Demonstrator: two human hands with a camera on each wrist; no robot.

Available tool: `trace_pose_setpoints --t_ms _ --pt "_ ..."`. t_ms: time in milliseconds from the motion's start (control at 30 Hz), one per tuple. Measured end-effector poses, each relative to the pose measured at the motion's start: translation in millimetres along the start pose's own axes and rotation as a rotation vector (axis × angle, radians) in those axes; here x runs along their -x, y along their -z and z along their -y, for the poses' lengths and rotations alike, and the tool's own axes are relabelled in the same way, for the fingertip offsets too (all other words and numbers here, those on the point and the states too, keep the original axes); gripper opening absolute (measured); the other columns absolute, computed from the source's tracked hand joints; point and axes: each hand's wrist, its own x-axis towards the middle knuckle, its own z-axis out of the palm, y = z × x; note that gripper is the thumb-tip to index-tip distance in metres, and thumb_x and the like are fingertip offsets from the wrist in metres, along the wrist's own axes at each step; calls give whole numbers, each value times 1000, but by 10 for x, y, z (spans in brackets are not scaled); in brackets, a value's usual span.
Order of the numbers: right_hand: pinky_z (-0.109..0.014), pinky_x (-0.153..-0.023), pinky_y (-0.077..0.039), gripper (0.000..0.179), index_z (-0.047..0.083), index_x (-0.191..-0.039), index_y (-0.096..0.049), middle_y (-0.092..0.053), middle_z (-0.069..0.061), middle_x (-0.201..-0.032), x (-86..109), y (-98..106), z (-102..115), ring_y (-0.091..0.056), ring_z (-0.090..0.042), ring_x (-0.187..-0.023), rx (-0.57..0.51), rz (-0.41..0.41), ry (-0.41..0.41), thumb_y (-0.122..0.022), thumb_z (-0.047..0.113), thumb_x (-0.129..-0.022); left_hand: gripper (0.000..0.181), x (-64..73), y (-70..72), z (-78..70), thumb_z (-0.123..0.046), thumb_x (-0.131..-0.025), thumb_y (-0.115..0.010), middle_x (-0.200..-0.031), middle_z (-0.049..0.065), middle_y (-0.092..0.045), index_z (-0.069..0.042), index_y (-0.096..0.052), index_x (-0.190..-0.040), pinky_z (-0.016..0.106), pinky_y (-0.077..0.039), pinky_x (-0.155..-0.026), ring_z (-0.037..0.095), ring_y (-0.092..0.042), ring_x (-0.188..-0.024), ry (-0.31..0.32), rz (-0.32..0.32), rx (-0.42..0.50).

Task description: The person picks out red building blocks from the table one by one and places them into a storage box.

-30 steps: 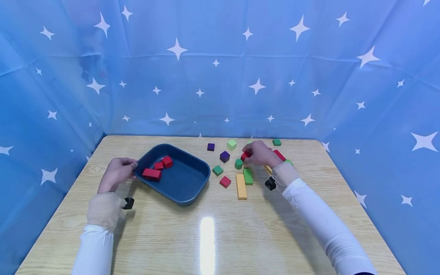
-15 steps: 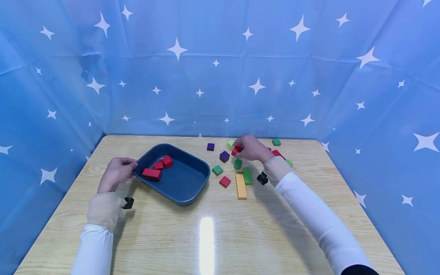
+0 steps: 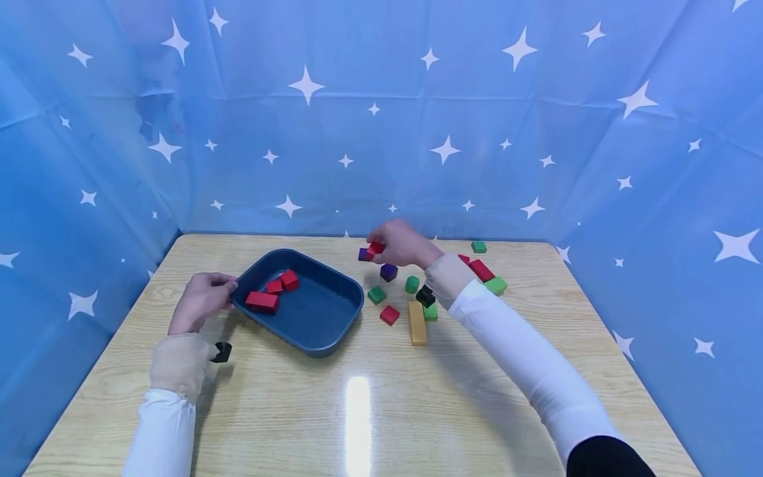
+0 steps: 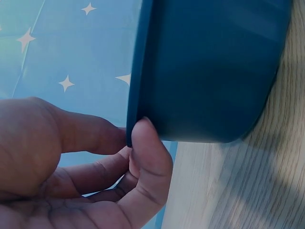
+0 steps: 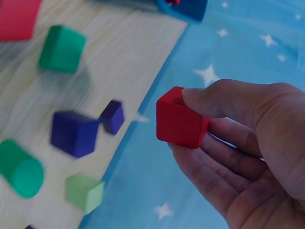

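1 red cube point(image 5: 179, 119) in right grip point(image 3: 403, 243), blue tray point(image 3: 322, 318) in left grip point(image 3: 203, 299)

The head view is bright and evenly lit, and a long white glare point(image 3: 358, 424) on the tabletop point(image 3: 286, 411) suggests light from above. Soft shadows lie on the inner side of both white sleeves, the right sleeve point(image 3: 524, 364) casting the broader one. The left wrist view is dimmer: the dark blue tray point(image 4: 214, 71) sinks into shade, with darker patches over the wood at lower right. In the right wrist view, the red block point(image 5: 178, 119) appears fairly crisp, while the green cylinder point(image 5: 24, 169) and purple cube point(image 5: 74, 133) are blurred.
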Motion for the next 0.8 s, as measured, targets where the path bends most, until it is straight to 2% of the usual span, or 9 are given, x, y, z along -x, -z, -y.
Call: trace_pose_setpoints --t_ms 233,533,800 --pt "-34 -90 -59 35 4 -124 -72 -74 -12 -117 -226 -26 365 -69 -22 -101 64 19 92 -76 17 -92 41 -10 7 -4 -15 -108 -44 -121 22 -59 9 -54 -138 32 -60 -75 16 -67 -79 -2 -2 3" --pt "-30 -92 -57 34 5 -124 -72 -74 -8 -115 -447 -215 887 -68 -18 -101 116 158 196 -76 17 -93 42 -19 3 3 -17 -108 -44 -124 23 -59 8 -53 -140 32 -60 -76 15 -67 -81 10 7 -3" --pt "-21 -81 -53 35 9 -125 -72 -72 -5 -118 -562 -487 1208 -62 -14 -97 124 257 239 -77 20 -92 42 -16 1 4 -17 -108 -44 -125 24 -59 8 -54 -139 33 -60 -77 11 -65 -78 9 0 -6"
